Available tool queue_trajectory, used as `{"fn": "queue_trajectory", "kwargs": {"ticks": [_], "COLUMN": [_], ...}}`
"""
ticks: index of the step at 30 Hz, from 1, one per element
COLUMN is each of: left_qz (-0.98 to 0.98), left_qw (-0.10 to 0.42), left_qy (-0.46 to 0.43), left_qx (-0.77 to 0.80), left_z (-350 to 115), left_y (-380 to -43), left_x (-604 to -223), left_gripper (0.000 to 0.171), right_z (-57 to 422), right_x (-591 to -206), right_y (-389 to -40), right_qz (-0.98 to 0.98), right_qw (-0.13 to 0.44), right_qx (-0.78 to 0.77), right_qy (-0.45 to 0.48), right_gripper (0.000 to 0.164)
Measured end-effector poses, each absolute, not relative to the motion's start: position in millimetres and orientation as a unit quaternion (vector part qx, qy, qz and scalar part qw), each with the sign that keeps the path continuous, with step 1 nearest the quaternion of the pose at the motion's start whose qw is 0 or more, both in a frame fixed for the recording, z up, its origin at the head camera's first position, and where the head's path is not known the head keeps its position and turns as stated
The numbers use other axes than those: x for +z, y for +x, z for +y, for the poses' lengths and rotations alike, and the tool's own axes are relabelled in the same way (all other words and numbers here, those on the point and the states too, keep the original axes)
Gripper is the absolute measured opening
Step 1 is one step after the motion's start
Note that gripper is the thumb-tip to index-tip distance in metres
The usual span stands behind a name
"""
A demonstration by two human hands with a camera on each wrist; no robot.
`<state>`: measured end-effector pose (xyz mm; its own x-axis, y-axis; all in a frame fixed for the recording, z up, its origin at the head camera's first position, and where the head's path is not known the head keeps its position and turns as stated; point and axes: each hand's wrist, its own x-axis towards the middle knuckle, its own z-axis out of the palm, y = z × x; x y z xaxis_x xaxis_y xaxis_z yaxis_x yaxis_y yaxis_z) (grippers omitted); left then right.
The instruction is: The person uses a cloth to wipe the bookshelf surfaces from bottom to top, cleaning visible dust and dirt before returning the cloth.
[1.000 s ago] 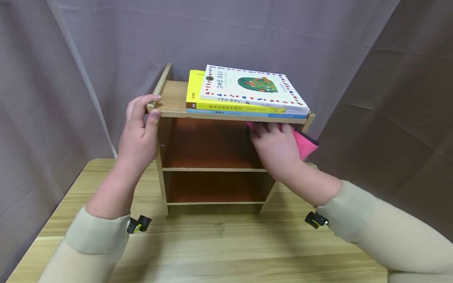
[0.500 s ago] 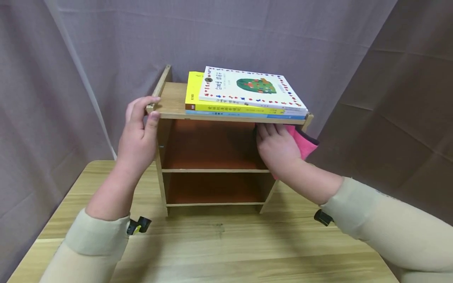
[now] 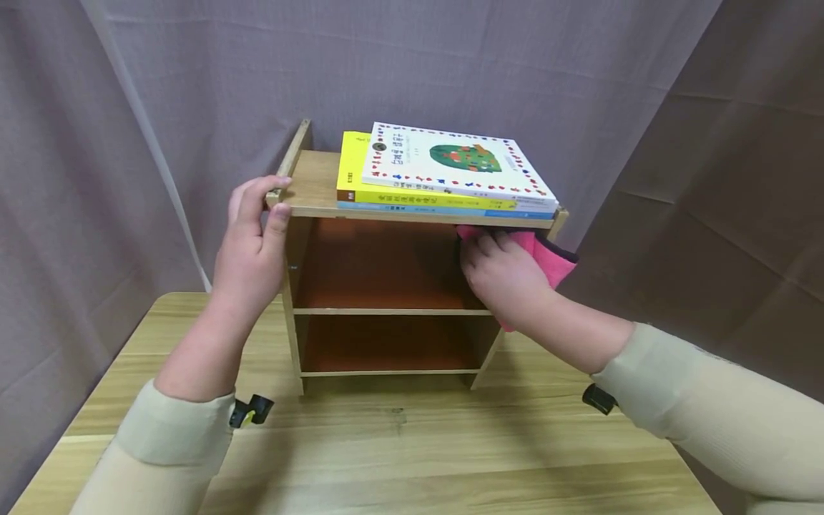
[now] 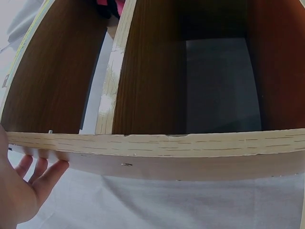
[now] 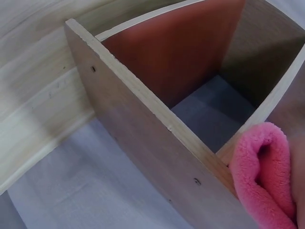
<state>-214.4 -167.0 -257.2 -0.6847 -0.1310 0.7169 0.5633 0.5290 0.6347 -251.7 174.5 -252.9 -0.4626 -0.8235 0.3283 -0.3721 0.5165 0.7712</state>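
Under right fingers, folded pink cloth

the cloth is pink, edged black; the shelf tan, red-brown inside. the top book is white, its border red and blue motifs, its picture mainly green; the middle book yellow, the bottom book blue. the surface shows yellowish grain.

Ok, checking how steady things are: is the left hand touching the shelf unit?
Touching. The head view shows the left hand gripping the shelf unit at its upper left corner, thumb in front.
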Motion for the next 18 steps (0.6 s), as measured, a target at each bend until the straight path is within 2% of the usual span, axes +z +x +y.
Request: {"fn": "queue_trajectory", "kwargs": {"ticks": [3, 8, 12, 18], "left_qz": [-0.791, -0.790, -0.790, -0.790], "left_qw": [0.373, 0.375, 0.375, 0.371], "left_qy": [-0.136, -0.137, -0.137, -0.136], "left_qx": [-0.466, -0.465, -0.464, -0.469], "left_z": [-167, -168, -167, -166], "left_y": [-215, -215, -215, -213], "left_x": [-258, -259, -258, -256], "left_gripper": [0.038, 0.037, 0.038, 0.038], "right_z": [177, 180, 181, 179], "right_x": [-252, -249, -246, -244], "right_y": [-249, -241, -235, -232], "right_qz": [-0.812, -0.848, -0.857, -0.864], "right_qw": [0.337, 0.276, 0.248, 0.244], "right_qx": [-0.290, -0.278, -0.303, -0.322], "right_qy": [0.378, 0.356, 0.336, 0.300], "right_gripper": [0.023, 0.057, 0.063, 0.063]}}
